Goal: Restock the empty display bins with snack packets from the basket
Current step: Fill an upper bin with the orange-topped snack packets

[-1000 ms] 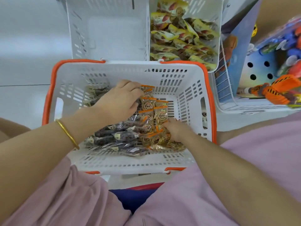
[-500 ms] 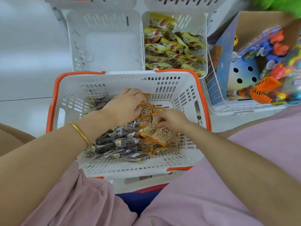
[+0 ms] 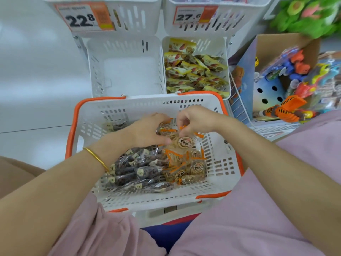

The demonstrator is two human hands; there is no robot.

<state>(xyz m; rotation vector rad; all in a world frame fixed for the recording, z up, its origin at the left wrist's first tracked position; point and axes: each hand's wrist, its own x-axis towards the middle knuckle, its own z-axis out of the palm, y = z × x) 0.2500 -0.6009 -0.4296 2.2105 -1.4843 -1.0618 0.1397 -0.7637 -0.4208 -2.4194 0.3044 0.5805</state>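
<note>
Right hand (image 3: 197, 119) pinches top edge of a round-label packet (image 3: 181, 145); left hand (image 3: 147, 132) curls round a bunch of orange-trimmed packets (image 3: 166, 130) touching it. Both are inside a white basket (image 3: 129, 108) w/ orange rim, on the person's lap, beside dark packets (image 3: 140, 169). Just beyond: empty display bin (image 3: 129, 71), w/ yellow packets (image 3: 193, 71) filling the bin right of it.

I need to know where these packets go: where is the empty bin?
In the head view the empty bin sits upper centre, just beyond the basket, left of the bin of yellow packets and below the 22.8 price tag.
</note>
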